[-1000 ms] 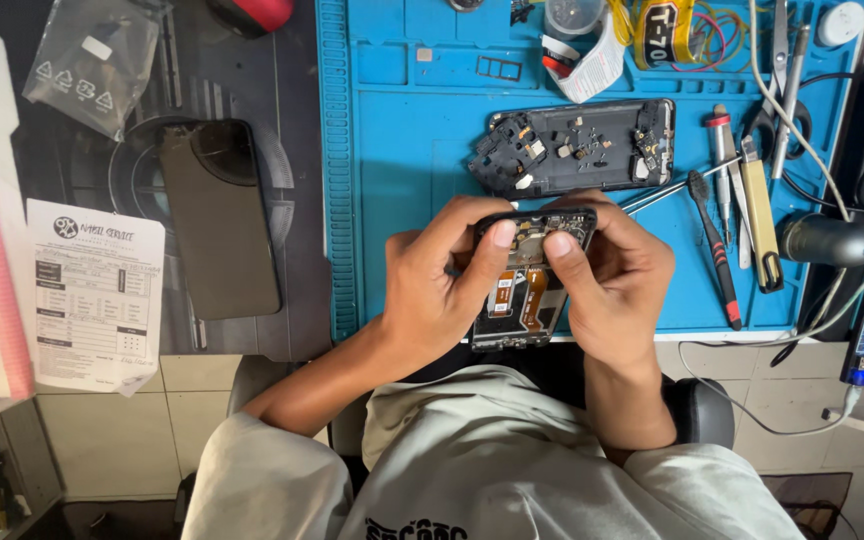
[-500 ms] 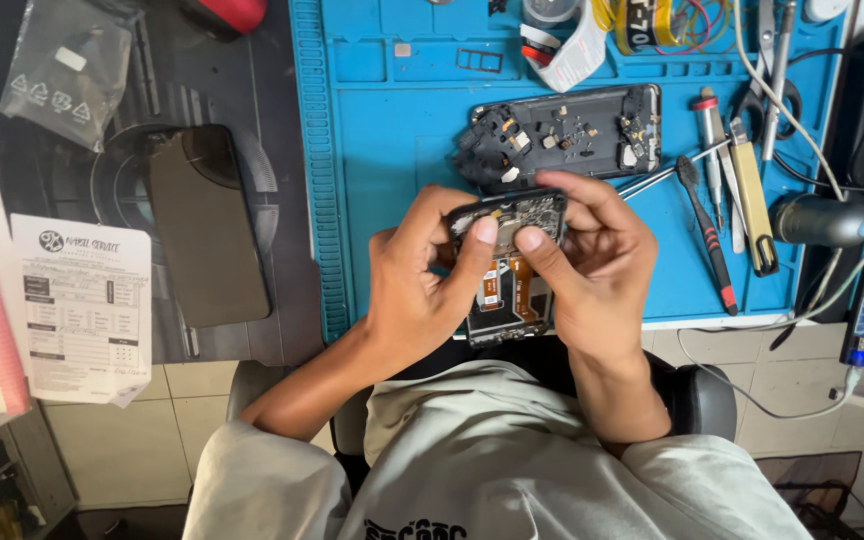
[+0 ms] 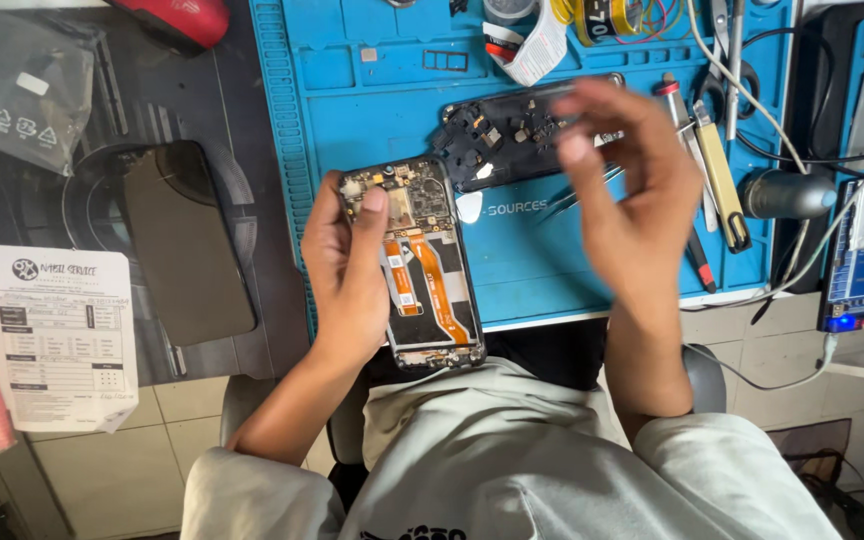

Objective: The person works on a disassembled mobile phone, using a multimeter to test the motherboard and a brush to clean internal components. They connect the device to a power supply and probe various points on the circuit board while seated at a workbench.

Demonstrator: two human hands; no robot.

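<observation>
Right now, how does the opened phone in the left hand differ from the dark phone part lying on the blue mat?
The opened phone is gripped by the left hand; the dark phone part lies free on the blue mat. The opened phone shows orange ribbon cables; the dark phone part shows none. Both have their insides exposed.

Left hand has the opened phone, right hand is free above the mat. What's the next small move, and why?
Probably lower the right hand toward the tweezers lying on the blue mat. The left hand alone holds the opened phone, thumb on its upper board, orange flex cables exposed. The right hand is lifted, blurred and holds nothing, right above the tools.
</observation>
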